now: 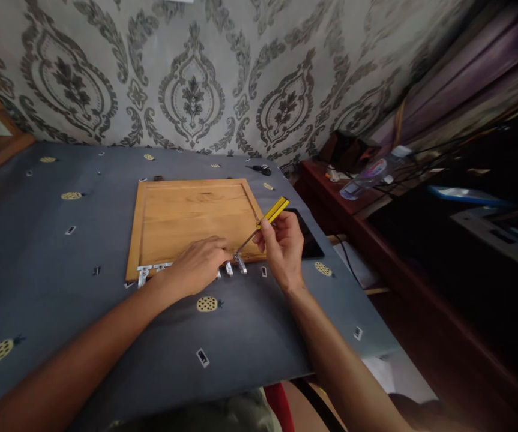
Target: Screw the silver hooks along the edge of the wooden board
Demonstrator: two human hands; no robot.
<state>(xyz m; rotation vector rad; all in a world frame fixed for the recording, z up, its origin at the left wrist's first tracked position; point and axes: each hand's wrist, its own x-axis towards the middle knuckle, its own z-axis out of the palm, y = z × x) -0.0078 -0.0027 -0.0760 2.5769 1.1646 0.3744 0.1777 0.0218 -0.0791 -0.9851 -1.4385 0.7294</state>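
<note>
A framed wooden panel lies flat with metal hinges along its near edge. My right hand is closed around a yellow-handled screwdriver, held slanted. Its thin shaft points down and left to a silver hinge near the panel's right end. My left hand rests palm down on the panel's near edge, fingers stretched out and fingertips close to the screwdriver's tip. Part of the hinges lies hidden beneath this hand. Another hinge shows at the panel's left corner.
A blue-grey cloth with pineapple prints covers the table. Beside the panel lies a dark flat object, partly behind my right hand. Small black-handled scissors or keys lie farther back. On a reddish desk at right is a clear plastic bottle.
</note>
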